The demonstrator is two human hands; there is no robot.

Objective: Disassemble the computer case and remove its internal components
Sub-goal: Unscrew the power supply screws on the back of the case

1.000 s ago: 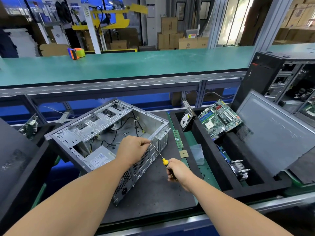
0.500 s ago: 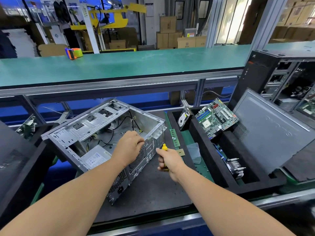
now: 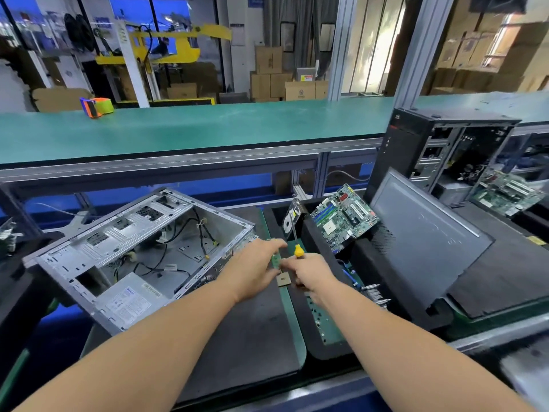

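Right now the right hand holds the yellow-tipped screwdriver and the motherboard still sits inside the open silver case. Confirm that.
Not quite. The right hand does hold the screwdriver, but the head view shows the motherboard out of the silver case, leaning in the black foam tray to its right.

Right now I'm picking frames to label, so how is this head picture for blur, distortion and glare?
Head view: both hands, left and right, are motion-blurred, as is the screwdriver; the open case and motherboard stay fairly sharp; the wide lens bows the green bench; the bottom right corner smears; bright wash through the upper right windows.
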